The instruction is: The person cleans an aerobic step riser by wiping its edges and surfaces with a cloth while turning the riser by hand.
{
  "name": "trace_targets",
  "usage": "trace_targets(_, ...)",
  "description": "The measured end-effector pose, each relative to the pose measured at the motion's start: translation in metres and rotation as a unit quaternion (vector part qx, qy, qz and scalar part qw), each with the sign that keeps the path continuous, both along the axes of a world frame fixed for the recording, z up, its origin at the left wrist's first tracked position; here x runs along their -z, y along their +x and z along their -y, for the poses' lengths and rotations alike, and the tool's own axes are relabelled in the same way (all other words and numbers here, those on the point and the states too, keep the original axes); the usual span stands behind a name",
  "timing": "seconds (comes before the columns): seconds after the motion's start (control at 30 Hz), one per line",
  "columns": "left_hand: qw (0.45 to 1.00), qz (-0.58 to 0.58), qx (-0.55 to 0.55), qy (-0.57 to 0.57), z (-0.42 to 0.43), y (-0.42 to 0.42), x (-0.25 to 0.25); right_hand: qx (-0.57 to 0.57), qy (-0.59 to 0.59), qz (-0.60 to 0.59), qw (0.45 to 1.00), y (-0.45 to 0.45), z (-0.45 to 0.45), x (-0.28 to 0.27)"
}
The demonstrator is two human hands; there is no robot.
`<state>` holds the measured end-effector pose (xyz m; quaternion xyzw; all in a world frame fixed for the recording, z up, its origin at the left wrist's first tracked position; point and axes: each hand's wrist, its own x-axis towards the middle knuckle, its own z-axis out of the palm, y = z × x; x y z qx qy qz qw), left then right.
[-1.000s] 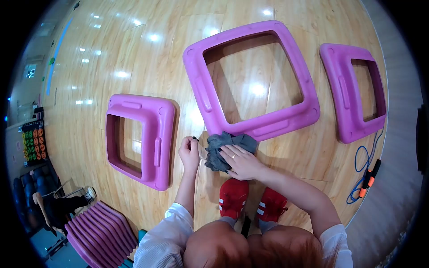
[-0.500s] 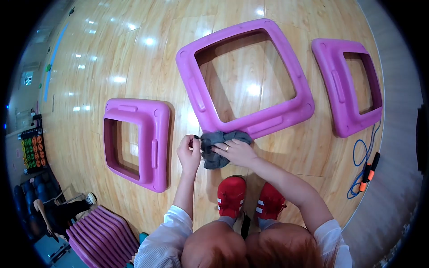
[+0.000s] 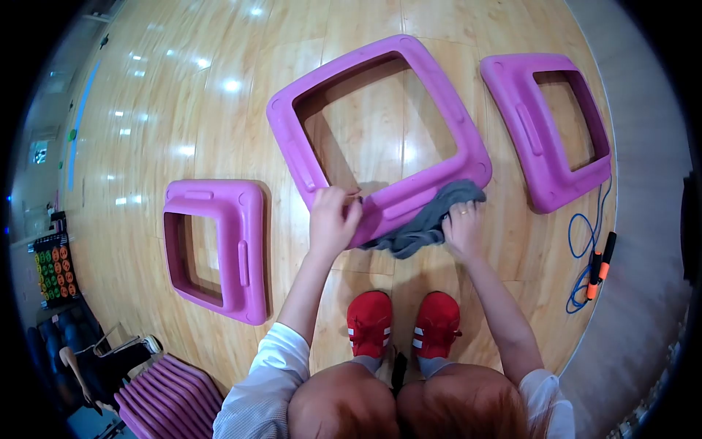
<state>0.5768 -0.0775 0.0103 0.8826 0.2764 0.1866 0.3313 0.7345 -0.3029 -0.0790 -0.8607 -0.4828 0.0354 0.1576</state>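
Observation:
In the middle of the head view, a pink square plastic frame [image 3: 289, 146] with a wide opening lies tilted on the wooden floor. My left hand [image 3: 335, 222] is closed at its near left corner, fingers curled over the rim; the fingertips are partly hidden. A crumpled dark grey cloth [image 3: 417, 233] hangs along the frame's near side. My right hand [image 3: 463, 225], with a ring on one finger, grips the cloth and presses it on the rim near the right corner.
Similar pink frames lie to the left [image 3: 250, 249] and right [image 3: 523, 132]. A blue jump rope [image 3: 578, 282] with black-and-orange handles lies at right. More pink pieces are stacked [image 3: 168, 402] at lower left, by another person [image 3: 110, 366]. My red shoes [image 3: 369, 322] are below.
My right hand has carried the cloth rightward along the near rim, and the cloth has spread out. My left hand has moved up and right onto the frame's near left corner.

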Motion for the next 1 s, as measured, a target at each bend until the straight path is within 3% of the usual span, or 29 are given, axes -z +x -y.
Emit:
trace_targets(0.13,0.99,-0.044,0.055,0.125,0.023,0.023,0.004,0.129,0.016,0.03,0.991,0.022,-0.008,0.01)
trace_targets(0.2,0.971,-0.136,0.074,0.181,0.028,0.023,0.014,0.161,0.025,0.042,0.986,0.027,-0.012,0.004)
trace_targets(0.3,0.956,-0.199,0.088,0.197,0.02,0.022,0.026,0.097,0.06,0.049,0.992,0.023,-0.035,-0.031)
trace_targets(0.37,0.956,-0.207,0.093,0.184,0.018,0.025,0.022,-0.039,-0.044,-0.013,0.998,0.02,-0.051,-0.043)
trace_targets(0.4,0.956,-0.218,0.095,0.171,0.017,0.026,0.019,-0.037,-0.042,-0.01,0.998,0.019,-0.058,-0.045)
trace_targets(0.47,0.957,-0.218,0.096,0.166,0.015,0.028,0.015,-0.056,0.078,0.045,0.994,0.021,-0.068,-0.048)
trace_targets(0.63,0.959,-0.208,0.125,0.143,0.004,0.028,0.008,-0.07,0.038,0.044,0.996,0.059,-0.067,-0.065)
trace_targets(0.7,0.946,-0.231,0.141,0.18,-0.007,0.024,0.006,-0.096,0.012,0.026,0.995,0.056,-0.073,-0.068)
trace_targets(1.0,0.874,-0.264,0.236,0.333,-0.113,-0.009,0.002,-0.15,0.101,-0.04,0.983,-0.028,-0.104,-0.072)
